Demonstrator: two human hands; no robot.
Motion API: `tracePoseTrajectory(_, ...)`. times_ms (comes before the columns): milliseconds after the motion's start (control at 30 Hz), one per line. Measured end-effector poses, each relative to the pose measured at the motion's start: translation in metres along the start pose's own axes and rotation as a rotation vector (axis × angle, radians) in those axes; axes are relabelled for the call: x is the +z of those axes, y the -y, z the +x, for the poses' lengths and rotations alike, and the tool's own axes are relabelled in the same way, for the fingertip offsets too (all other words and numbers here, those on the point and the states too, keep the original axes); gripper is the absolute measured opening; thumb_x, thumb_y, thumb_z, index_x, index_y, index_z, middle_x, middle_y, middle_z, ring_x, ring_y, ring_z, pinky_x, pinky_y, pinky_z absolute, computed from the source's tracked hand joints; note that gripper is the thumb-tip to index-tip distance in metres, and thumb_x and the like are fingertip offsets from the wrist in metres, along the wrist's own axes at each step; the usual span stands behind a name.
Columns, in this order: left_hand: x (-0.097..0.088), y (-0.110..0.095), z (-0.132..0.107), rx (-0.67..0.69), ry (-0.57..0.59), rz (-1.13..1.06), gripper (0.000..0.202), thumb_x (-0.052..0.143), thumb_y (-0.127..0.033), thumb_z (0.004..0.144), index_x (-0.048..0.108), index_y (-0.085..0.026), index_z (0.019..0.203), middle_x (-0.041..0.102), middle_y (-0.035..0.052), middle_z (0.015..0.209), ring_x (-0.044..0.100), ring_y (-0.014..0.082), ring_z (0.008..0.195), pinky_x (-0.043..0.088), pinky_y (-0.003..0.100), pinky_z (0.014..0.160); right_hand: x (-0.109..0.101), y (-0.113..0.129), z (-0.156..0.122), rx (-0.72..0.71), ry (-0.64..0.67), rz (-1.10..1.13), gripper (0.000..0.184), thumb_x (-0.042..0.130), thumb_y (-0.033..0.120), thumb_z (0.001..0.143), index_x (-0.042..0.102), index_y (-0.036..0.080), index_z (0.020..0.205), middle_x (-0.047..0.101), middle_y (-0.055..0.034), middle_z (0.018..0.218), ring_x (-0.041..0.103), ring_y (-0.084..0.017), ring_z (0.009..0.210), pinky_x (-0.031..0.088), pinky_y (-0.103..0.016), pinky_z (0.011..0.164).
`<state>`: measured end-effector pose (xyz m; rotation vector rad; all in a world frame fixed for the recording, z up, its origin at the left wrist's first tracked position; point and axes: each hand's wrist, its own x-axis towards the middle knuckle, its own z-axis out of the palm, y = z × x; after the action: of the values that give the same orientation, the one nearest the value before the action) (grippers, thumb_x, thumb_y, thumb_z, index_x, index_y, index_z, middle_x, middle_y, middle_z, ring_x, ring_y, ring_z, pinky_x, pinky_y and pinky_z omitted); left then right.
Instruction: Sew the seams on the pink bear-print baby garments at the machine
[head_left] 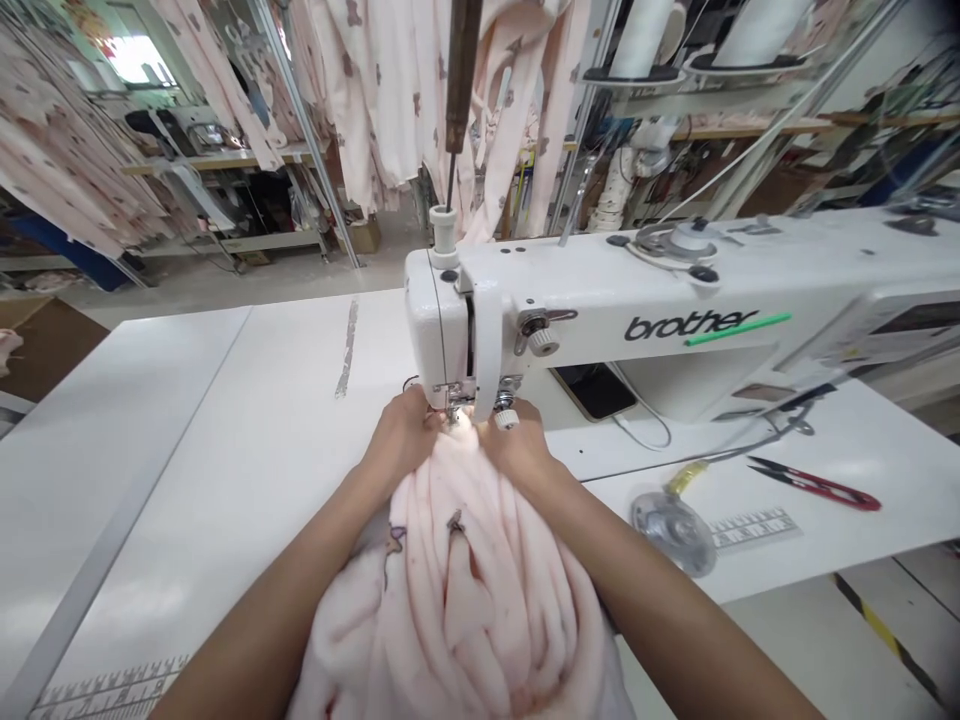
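A bunched pink fleece garment lies in front of me, its far end pushed under the needle of a white Brother sewing machine. My left hand grips the fabric at the left of the presser foot, fingers curled. My right hand pinches the fabric at the right of the foot, just below a small knob. The needle area between my hands is brightly lit, and the fingertips are partly hidden by the fleece.
The white sewing table spreads to the left. Red thread snips, a ruler strip and a round metal disc lie at the right. A phone rests under the machine arm. Pink garments hang behind.
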<state>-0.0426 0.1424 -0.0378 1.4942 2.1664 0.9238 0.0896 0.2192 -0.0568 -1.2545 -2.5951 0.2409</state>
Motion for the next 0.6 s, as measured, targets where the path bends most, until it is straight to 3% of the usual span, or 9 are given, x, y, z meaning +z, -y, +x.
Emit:
tracePoseTrajectory(233,-0.001,0.005,0.003,0.011,0.032,0.021,0.014,0.046,-0.020,0.073,0.056,-0.016,0.081,0.061,0.0048,0.077,0.058,0.0227,0.082,0.042,0.029,0.068,-0.003,-0.003,-0.002,-0.024,0.014,0.069,0.017,0.047,0.020,0.085,0.060,0.015,0.075,0.062,-0.0067,0.077,0.054,-0.019,0.069,0.031,-0.026,0.057)
tracePoseTrajectory(400,-0.001,0.007,0.000,0.043,0.016,0.013,0.013,0.044,-0.022,0.074,0.055,-0.017,0.076,0.060,0.0040,0.078,0.057,0.0209,0.079,0.041,0.028,0.066,-0.014,-0.020,-0.014,-0.152,0.026,0.295,0.028,0.032,0.033,0.093,0.055,0.019,0.089,0.061,-0.0024,0.084,0.055,-0.017,0.077,0.038,-0.023,0.065)
tracePoseTrajectory(600,0.000,0.007,-0.004,0.063,-0.003,-0.016,0.011,0.045,-0.022,0.073,0.055,-0.017,0.075,0.059,0.0032,0.077,0.055,0.0200,0.078,0.039,0.027,0.065,-0.012,-0.029,-0.014,-0.127,0.021,0.406,0.025,0.026,0.025,0.090,0.048,0.019,0.081,0.057,-0.0013,0.067,0.053,-0.017,0.061,0.038,-0.025,0.064)
